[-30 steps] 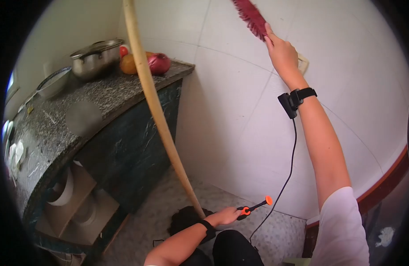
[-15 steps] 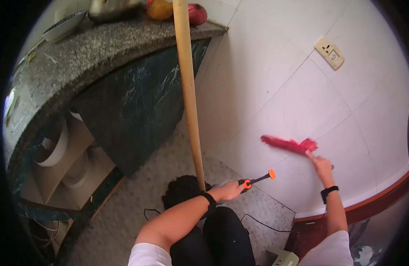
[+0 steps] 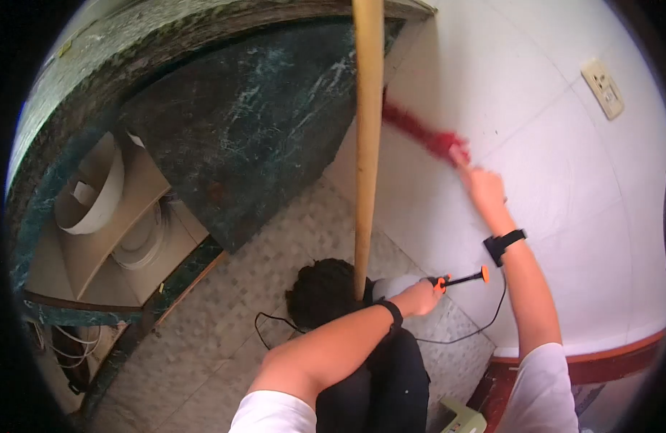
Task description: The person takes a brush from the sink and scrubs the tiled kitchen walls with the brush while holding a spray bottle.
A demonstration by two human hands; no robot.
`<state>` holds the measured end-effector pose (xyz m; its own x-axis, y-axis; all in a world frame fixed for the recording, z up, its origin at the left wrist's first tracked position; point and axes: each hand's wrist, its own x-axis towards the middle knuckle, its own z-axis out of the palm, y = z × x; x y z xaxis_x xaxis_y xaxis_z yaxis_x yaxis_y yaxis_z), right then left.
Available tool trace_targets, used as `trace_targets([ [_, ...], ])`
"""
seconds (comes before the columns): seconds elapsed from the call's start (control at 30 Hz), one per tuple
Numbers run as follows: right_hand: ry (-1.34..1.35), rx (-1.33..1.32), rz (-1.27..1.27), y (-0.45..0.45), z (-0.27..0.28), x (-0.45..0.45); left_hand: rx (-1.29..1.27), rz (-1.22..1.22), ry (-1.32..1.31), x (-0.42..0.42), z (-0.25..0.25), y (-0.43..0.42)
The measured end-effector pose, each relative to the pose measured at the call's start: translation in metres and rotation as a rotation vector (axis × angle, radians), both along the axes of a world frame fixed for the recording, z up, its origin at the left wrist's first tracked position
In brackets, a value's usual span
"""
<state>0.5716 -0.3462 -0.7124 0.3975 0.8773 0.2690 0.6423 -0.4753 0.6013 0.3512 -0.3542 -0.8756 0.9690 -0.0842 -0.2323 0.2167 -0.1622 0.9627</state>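
My right hand grips a red fluffy duster by its near end. Motion blurs the duster, which is at the white tiled wall, its far end reaching the wooden pole. Lower down, my left hand is closed around what looks like a spray bottle. Its head is black and orange, with a thin black nozzle ending in an orange disc. A pale part behind my left wrist seems to be its body, mostly hidden. Both wrists wear black bands.
A wooden pole stands in front of me, its foot at a dark shaggy clump. To the left, a stone counter tops a dark green cabinet with open shelves. A socket is on the wall; a black cable trails below.
My right hand and the duster have moved up and left across the wall. The view has tilted down and shifted left, and my left hand keeps its grip.
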Motion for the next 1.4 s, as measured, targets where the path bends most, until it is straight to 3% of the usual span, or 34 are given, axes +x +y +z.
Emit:
trace_targets([
  [0.13,0.183,0.032,0.056,0.018,-0.012,-0.009,0.064,-0.036,0.006,-0.001,0.011,0.008],
  [0.2,0.294,0.409,0.107,0.02,0.01,-0.015,0.009,-0.038,0.016,-0.002,0.004,0.003],
  [0.27,0.368,0.529,0.043,0.031,0.025,-0.017,0.022,-0.039,0.019,0.0,0.001,0.002],
  [0.33,0.335,0.762,0.255,0.048,0.031,-0.015,-0.015,-0.06,0.019,-0.003,0.007,0.009],
  [0.4,0.41,0.635,-0.066,0.059,0.012,-0.015,-0.001,-0.065,0.015,-0.003,0.004,0.011],
  [0.43,0.322,0.604,0.119,0.055,-0.018,0.001,0.005,-0.063,0.014,-0.003,0.004,0.011],
  [0.5,0.282,0.353,-0.047,0.045,-0.063,0.009,-0.015,-0.074,0.07,0.002,0.004,0.015],
  [0.53,0.272,0.365,-0.055,0.036,-0.07,0.002,-0.04,-0.071,0.137,0.004,0.002,0.015],
  [0.6,0.349,0.283,0.0,0.027,-0.075,-0.01,-0.03,-0.024,0.013,0.005,-0.008,0.01],
  [0.63,0.345,0.303,-0.005,0.024,-0.067,-0.008,-0.032,0.028,-0.101,0.004,-0.014,0.007],
  [0.73,0.397,0.386,0.015,0.027,-0.029,-0.02,-0.059,0.05,-0.078,0.012,-0.034,-0.01],
  [0.8,0.446,0.735,0.147,0.045,-0.01,-0.027,-0.045,0.025,-0.033,0.006,-0.014,0.001],
  [0.9,0.628,0.881,0.096,0.089,-0.001,-0.043,0.109,-0.088,0.019,0.011,-0.019,-0.001],
  [1.0,0.74,0.879,0.123,0.103,-0.073,-0.049,0.005,-0.109,-0.113,0.024,-0.064,-0.014],
  [1.03,0.795,0.823,0.108,0.102,-0.101,-0.055,-0.107,-0.065,-0.446,0.023,-0.074,-0.019],
  [1.07,0.797,0.85,0.119,0.099,-0.122,-0.054,-0.08,-0.071,-0.442,0.024,-0.065,-0.017],
  [1.13,0.47,0.81,0.326,0.087,-0.158,-0.051,-0.199,-0.14,-0.505,0.01,-0.045,-0.01],
  [1.23,0.726,0.84,0.199,0.079,-0.129,-0.044,-0.109,-0.093,-0.325,0.021,-0.085,-0.026],
  [1.3,0.522,1.089,0.436,0.095,-0.098,-0.042,-0.093,-0.124,-0.235,0.023,-0.089,-0.026],
  [1.33,0.539,1.118,0.428,0.1,-0.069,-0.054,-0.092,-0.142,-0.163,0.022,-0.087,-0.025],
  [1.37,0.714,1.107,0.27,0.106,-0.035,-0.066,-0.068,-0.149,-0.137,0.022,-0.084,-0.028],
  [1.4,0.89,1.09,0.113,0.112,-0.019,-0.071,-0.109,-0.111,-0.324,0.022,-0.078,-0.031],
])
